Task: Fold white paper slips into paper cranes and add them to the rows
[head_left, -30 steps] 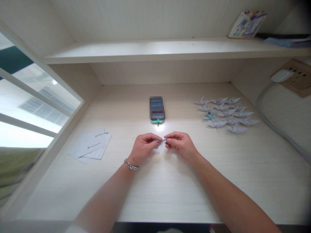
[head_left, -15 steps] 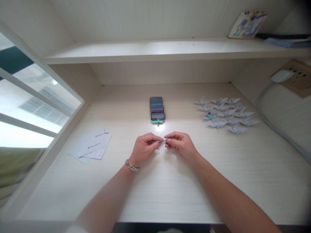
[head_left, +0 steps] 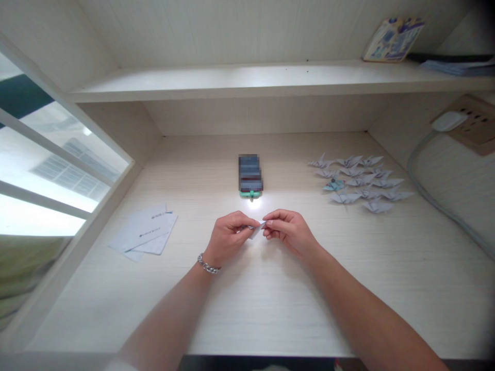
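Head camera looked down on a pale wood-grain desk (head_left: 270, 304) set into a white shelved alcove. At the far left stood a white-framed glass window (head_left: 42, 154), bright with daylight. Nearer the middle, a loose stack of white printed paper sheets (head_left: 145, 234) lay on the desk, well apart from the person's left hand (head_left: 228, 237), which wore a silver chain bracelet (head_left: 209, 265) at the wrist. That hand's thumb and fingers were pressed together on a small folded piece of pale paper (head_left: 256, 229). The paper sat between both hands, held just above the desk, and the right hand (head_left: 288, 232) gripped its other side with the fingers closed in the same pinch. Ahead of the hands lay a flat rectangular device (head_left: 250, 175), pixelated, with a mint-green end and a white glow beside it. Further right, a cluster of grey folded paper cranes (head_left: 358, 183) covered the desk, one teal crane (head_left: 333, 184) among them. Above, a colourful printed booklet (head_left: 393, 39) leaned on the white shelf (head_left: 232, 82). At the far right, a grey cable (head_left: 425, 175) ran from a white plug (head_left: 448, 121) in a brown wall socket panel (head_left: 474, 126).
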Available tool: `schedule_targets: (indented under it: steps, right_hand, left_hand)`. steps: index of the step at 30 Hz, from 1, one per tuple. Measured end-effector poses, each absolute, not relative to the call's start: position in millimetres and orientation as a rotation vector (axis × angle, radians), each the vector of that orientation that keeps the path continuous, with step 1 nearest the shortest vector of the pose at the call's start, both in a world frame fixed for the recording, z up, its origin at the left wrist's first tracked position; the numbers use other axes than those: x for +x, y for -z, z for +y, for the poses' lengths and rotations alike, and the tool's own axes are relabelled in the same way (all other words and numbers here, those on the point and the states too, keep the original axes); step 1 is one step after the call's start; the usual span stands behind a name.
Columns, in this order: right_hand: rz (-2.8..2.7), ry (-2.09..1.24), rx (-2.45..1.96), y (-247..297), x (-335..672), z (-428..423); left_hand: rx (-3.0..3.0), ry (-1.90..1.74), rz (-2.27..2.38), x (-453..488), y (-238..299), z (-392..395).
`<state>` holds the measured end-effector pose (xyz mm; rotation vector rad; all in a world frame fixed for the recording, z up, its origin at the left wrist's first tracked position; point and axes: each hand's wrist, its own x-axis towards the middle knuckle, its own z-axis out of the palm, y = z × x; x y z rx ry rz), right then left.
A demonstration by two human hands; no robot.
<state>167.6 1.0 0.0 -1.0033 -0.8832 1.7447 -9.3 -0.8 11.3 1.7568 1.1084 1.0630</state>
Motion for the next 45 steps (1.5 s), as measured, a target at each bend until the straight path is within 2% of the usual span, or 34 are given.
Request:
schedule_targets:
  steps: [9, 16, 23, 35, 45]
  right_hand:
    - [-0.873, -1.771, -1.023, 0.4, 170.3, 2.7]
    - [-1.078, -1.642, -1.123, 6.1, 166.8, 2.6]
    - [-1.133, -1.591, -1.164, 11.0, 168.1, 4.7]
    - [-1.202, -1.607, -1.178, 11.7, 166.5, 1.6]
    - [-1.095, -1.632, -1.193, 5.9, 165.9, 1.5]
  left_hand:
    - [1.715, -1.044, 1.114, -8.4, -10.6, -0.4]
    - [1.732, -0.971, 1.108, -6.6, -8.8, -1.4]
    - [1.486, -0.910, 1.140, -6.4, -10.5, 1.9]
    - [1.540, -0.843, 1.159, -8.5, -12.6, 1.8]
    - [1.054, -0.837, 0.914, -10.8, -5.0, 7.1]
